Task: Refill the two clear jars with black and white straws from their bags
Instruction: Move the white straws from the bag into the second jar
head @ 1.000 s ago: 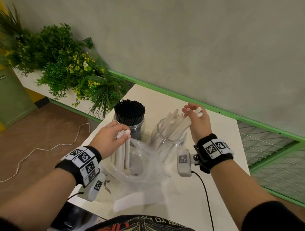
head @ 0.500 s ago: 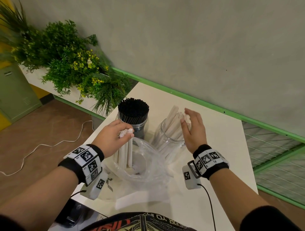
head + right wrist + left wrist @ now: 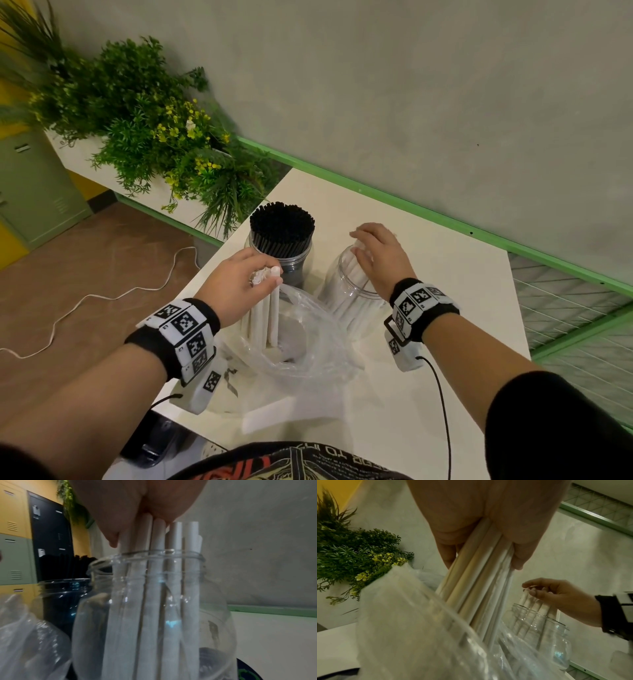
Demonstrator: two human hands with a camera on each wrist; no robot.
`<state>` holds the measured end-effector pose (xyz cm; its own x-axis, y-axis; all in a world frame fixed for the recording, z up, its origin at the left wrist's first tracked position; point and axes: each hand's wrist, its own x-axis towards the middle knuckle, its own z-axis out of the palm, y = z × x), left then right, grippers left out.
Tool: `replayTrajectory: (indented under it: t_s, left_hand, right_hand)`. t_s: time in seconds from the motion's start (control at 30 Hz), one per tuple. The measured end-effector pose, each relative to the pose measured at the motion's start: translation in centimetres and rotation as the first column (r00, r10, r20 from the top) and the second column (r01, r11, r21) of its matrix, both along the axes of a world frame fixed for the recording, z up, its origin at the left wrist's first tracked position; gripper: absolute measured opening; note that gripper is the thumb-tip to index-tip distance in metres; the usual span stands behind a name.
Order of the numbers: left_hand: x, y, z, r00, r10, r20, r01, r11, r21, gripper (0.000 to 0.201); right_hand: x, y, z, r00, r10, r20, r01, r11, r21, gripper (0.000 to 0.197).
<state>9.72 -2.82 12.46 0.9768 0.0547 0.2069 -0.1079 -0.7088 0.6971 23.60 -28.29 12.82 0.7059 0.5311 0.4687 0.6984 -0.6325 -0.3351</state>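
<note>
My left hand [image 3: 265,277] grips a bundle of white straws [image 3: 263,318] near their tops; they stand upright inside an open clear plastic bag [image 3: 308,342]. The left wrist view shows these straws [image 3: 476,577] running from my left hand [image 3: 481,561] down into the bag [image 3: 412,622]. My right hand [image 3: 363,246] lies over the mouth of the right clear jar [image 3: 346,294], fingers relaxed, resting on the tops of the white straws [image 3: 157,588] in that jar [image 3: 214,615]. Just left of it, another jar [image 3: 294,267] is packed with black straws [image 3: 281,226].
The white table [image 3: 445,342] meets a green rail [image 3: 411,209] and grey wall behind. Green plants [image 3: 147,130] stand beyond its left corner. A flat clear bag [image 3: 274,414] lies at the near edge. A white cable [image 3: 102,294] crosses the brown floor. Wire mesh [image 3: 565,308] borders the right.
My right hand has lowered its white straws into the right jar and let go; it now rests on their tops. My left hand keeps hold of its bundle in the bag.
</note>
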Motion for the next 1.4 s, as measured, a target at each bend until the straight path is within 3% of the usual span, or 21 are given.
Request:
replayTrajectory:
  t_s: [0.07, 0.13, 0.2, 0.27, 0.33, 0.47, 0.57, 0.67, 0.8, 1.0, 1.1, 1.2, 1.3, 1.4]
  left_hand:
    - [0.0, 0.0, 0.0, 1.000, -0.003, -0.003, 0.003, 1.000, -0.003, 0.018]
    - [-0.1, 0.1, 0.0, 1.000, -0.004, 0.001, 0.004, 1.000, -0.004, 0.017]
    - [-0.2, 0.2, 0.1, 1.000, -0.004, -0.001, 0.004, 1.000, -0.012, 0.015]
    - [-0.3, 0.4, 0.1, 1.000, -0.001, 0.001, 0.001, 1.000, -0.012, 0.015]
    - [-0.2, 0.5, 0.0, 1.000, 0.001, 0.007, -0.001, 1.000, -0.012, 0.014]
    - [-0.2, 0.6, -0.1, 1.000, -0.002, -0.008, 0.002, 1.000, -0.011, 0.017]
    - [-0.2, 0.6, -0.1, 1.000, 0.001, -0.020, -0.001, 1.000, -0.008, 0.014]
    - [-0.2, 0.7, -0.1, 1.000, 0.009, -0.012, -0.008, 1.000, 0.011, 0.017]
    - [-0.2, 0.8, 0.0, 1.000, 0.015, -0.020, -0.015, 1.000, 0.011, 0.015]
    - [-0.2, 0.9, 0.0, 0.999, 0.017, -0.028, -0.017, 1.000, 0.017, 0.015]
    - [-0.1, 0.9, -0.1, 1.000, 0.014, -0.026, -0.014, 1.000, 0.022, 0.016]
    - [-0.1, 0.9, -0.1, 1.000, 0.008, -0.025, -0.007, 1.000, 0.022, 0.016]
    - [-0.2, 1.2, -0.2, 1.000, 0.003, -0.016, -0.002, 0.999, 0.034, 0.021]
    - [-0.2, 1.2, -0.1, 1.000, 0.003, -0.018, -0.003, 1.000, 0.028, 0.018]
  right_hand:
    - [-0.4, 0.2, -0.2, 0.996, 0.014, 0.088, -0.015, 1.000, 0.013, 0.027]
    - [-0.5, -0.3, -0.1, 0.992, -0.063, 0.105, 0.059, 0.997, 0.039, 0.039]
    - [-0.4, -1.7, 0.0, 0.984, -0.175, 0.011, 0.172, 0.977, 0.129, 0.059]
    - [-0.3, -3.5, -0.3, 0.968, -0.189, -0.165, 0.221, 0.953, 0.205, 0.079]
    - [-0.1, -4.4, -0.9, 0.944, -0.144, -0.298, 0.207, 0.960, 0.190, 0.093]
    - [0.8, -3.4, -1.4, 0.935, -0.099, -0.340, 0.137, 0.987, 0.089, 0.103]
    - [1.9, -2.0, -0.5, 0.944, -0.132, -0.302, 0.137, 0.991, -0.007, 0.096]
    - [2.1, -0.7, -0.1, 0.950, -0.198, -0.240, 0.176, 0.978, -0.111, 0.068]
    - [1.5, -0.1, -1.1, 0.964, -0.257, -0.074, 0.251, 0.965, -0.082, 0.041]
    - [3.1, -0.5, 0.6, 0.973, -0.213, 0.090, 0.214, 0.977, 0.002, 0.043]
    - [3.0, -1.0, 0.3, 0.976, -0.219, 0.009, 0.219, 0.974, -0.064, 0.037]
    - [2.4, -1.2, -0.1, 0.970, -0.237, -0.063, 0.230, 0.968, -0.099, 0.051]
    - [2.5, -0.9, 0.3, 0.973, -0.230, 0.025, 0.232, 0.965, -0.120, 0.062]
    - [2.7, -0.7, 0.2, 0.979, -0.188, 0.074, 0.201, 0.943, -0.266, 0.047]
